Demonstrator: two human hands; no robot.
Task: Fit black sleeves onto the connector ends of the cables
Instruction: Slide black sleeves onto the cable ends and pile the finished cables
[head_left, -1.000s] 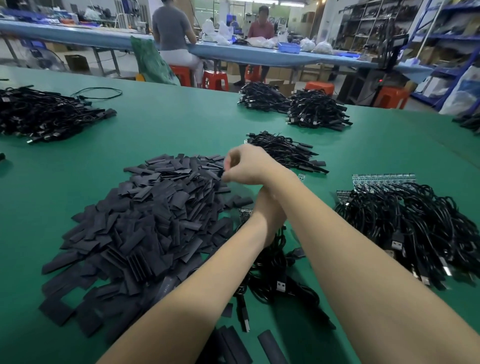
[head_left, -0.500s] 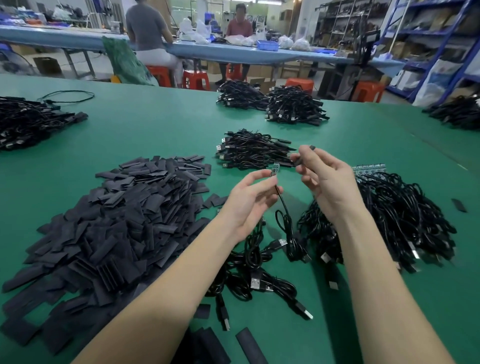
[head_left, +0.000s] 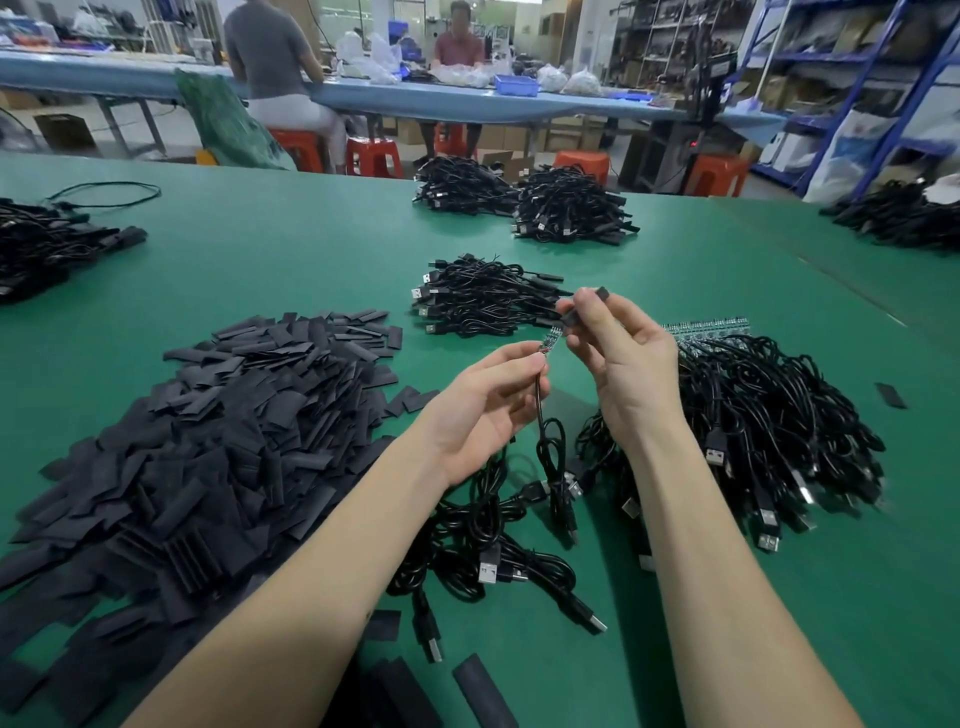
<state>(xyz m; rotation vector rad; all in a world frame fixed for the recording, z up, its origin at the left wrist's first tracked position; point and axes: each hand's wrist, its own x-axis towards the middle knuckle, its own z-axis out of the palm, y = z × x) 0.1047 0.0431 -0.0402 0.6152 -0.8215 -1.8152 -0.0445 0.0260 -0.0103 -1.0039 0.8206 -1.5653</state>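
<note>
My left hand (head_left: 485, 402) pinches a black cable (head_left: 544, 431) just below its small circuit-board connector end (head_left: 548, 343), which points up and to the right. My right hand (head_left: 621, 364) holds a black sleeve (head_left: 584, 309) between thumb and fingers, its lower opening right at the connector tip. The cable hangs down from my left hand to a loose tangle of cables (head_left: 493, 540) on the green table. A big heap of flat black sleeves (head_left: 208, 441) lies to the left.
A large pile of black USB cables (head_left: 769, 431) lies to the right, with a strip of small circuit boards (head_left: 709, 327) behind it. More cable bundles (head_left: 483, 296) (head_left: 566, 208) sit farther back. Two people sit at a blue bench beyond the table.
My right hand came back from the sleeve heap with one sleeve and my hands uncrossed. Both hands rose and closed in, so the sleeve now meets the connector tip.
</note>
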